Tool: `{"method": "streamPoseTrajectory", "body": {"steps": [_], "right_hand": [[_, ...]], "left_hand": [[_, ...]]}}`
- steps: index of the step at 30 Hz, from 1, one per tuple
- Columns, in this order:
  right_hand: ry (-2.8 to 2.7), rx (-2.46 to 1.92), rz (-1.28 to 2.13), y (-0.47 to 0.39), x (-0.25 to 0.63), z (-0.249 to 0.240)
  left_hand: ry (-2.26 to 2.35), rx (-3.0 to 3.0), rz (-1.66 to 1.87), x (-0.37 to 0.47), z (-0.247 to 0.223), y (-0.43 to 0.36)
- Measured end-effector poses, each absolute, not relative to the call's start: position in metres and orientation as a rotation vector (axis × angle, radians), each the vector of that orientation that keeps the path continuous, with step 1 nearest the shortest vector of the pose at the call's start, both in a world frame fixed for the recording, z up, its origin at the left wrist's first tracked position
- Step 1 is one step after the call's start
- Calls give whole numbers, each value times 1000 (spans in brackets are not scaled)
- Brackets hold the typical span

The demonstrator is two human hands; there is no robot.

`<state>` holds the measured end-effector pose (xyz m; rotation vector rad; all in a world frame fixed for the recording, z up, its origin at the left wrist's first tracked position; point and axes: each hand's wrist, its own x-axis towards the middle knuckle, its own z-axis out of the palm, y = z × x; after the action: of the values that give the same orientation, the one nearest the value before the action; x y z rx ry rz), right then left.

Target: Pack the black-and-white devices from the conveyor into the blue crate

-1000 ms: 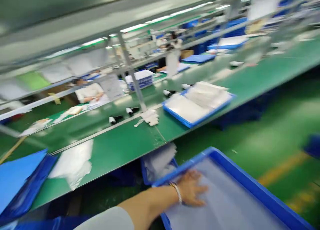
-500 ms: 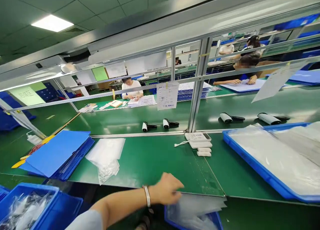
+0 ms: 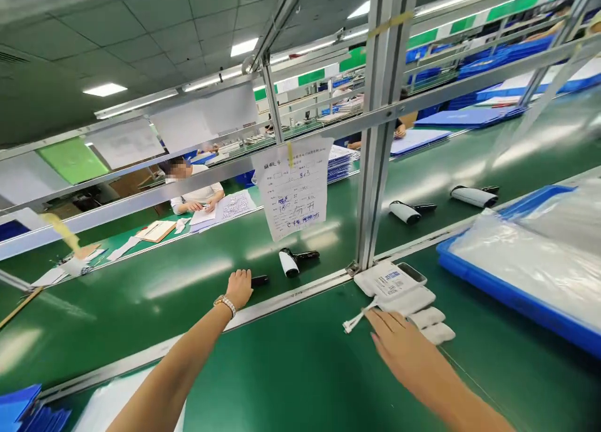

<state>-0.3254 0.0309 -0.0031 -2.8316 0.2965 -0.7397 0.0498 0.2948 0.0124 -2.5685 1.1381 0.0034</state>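
Observation:
My left hand [image 3: 240, 288] is stretched over the aluminium rail, with its fingers curled round one of the white-barrelled devices on the far green surface. Only that device's black handle [image 3: 260, 280] shows past my fingers. Close by lies a second white-and-black handled device [image 3: 290, 263], apart from my hand. My right hand [image 3: 399, 344] is over the near bench with fingers extended. Its fingertips are by a short white cable [image 3: 360, 319] and a row of white pieces [image 3: 406, 300], beside a labelled white packet [image 3: 387, 280]. Whether the fingertips touch them is unclear.
An upright metal post [image 3: 375, 138] and a crossbar stand ahead, with a handwritten sheet [image 3: 295, 194] hanging. A blue tray [image 3: 511, 294] of clear bags is at right. More handled devices [image 3: 404, 211] lie beyond the rail. A co-worker [image 3: 200, 191] sits across.
My left hand has moved from above the low blue bin to a device beyond the rail. My right hand has come into view by the white pieces. The view has turned and moved closer.

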Motion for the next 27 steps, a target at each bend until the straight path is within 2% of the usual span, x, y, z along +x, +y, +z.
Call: {"method": "streamPoseTrajectory", "body": {"steps": [5,10,16,22,27], "right_hand": [[298,-3050,-377,28,-130,5],[257,-3070,-200,15,-37,-44],[188,-3067,-141,16,-1,-78],[187,-3059,-137,27,8,-67],[162,-3033,-270,53,-26,-39]], "left_hand": [[1107,-2458,191,86,-20,282],[1098,-2399,300,108,-38,285],[1109,-2351,325,112,-36,302],[1047,-2365,218,114,-40,325],[1032,-2592,113,84,-13,359]]}}
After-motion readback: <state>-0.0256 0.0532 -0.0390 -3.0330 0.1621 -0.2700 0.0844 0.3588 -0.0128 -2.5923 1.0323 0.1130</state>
